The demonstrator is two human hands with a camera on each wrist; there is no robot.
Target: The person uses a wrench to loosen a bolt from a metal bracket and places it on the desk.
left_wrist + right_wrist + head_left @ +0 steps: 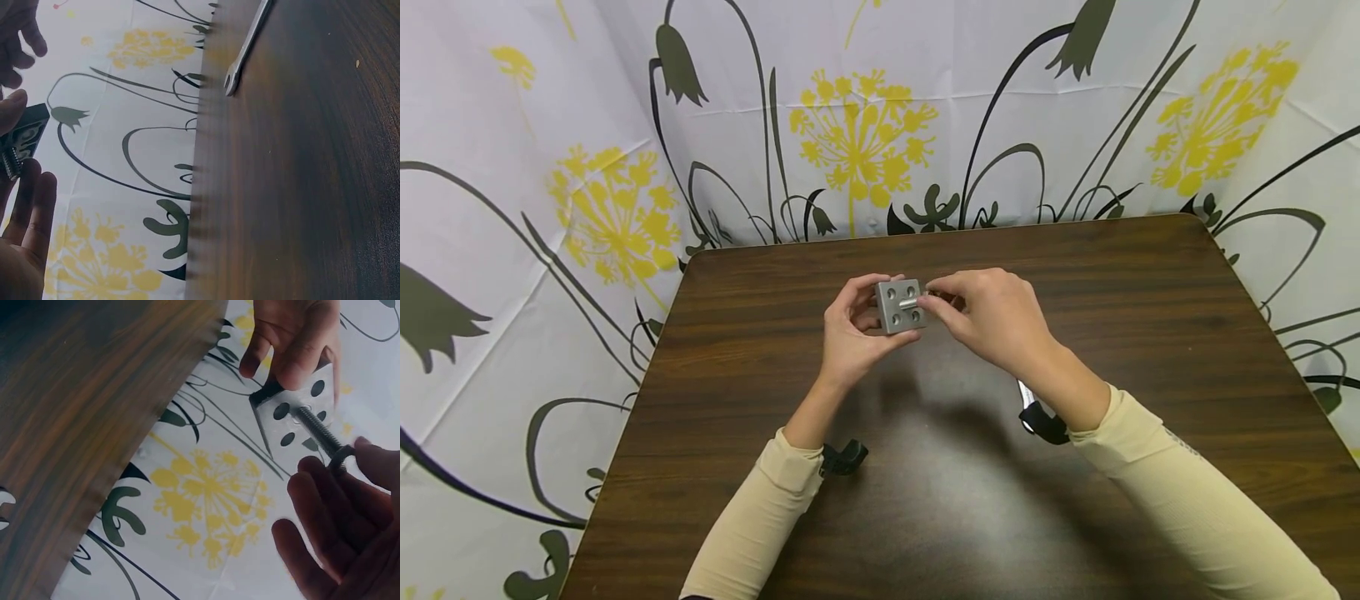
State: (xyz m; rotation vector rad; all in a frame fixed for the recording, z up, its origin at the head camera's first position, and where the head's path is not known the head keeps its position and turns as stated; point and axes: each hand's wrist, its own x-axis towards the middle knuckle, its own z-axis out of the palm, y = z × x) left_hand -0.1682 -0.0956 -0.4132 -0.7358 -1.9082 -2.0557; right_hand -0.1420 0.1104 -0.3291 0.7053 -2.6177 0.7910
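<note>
In the head view my left hand (853, 333) grips a square grey metal block (887, 321) by its edges, above the table. The block's face has round holes near its corners. A threaded bolt (319, 429) stands out from the middle of that face. My right hand (996, 312) pinches the bolt's outer end between thumb and fingertips. In the right wrist view a dark ring (340, 457) encircles that end; whether it is a nut or the bolt's head I cannot tell. Both hands, the block (30, 132) and bolt show at the left wrist view's edge.
A wrench (247, 50) lies on the dark wooden table (737, 333), partly covered by my right arm in the head view. Black straps (846, 458) are at both wrists. Behind the table's far edge hangs a white flowered curtain (880, 50).
</note>
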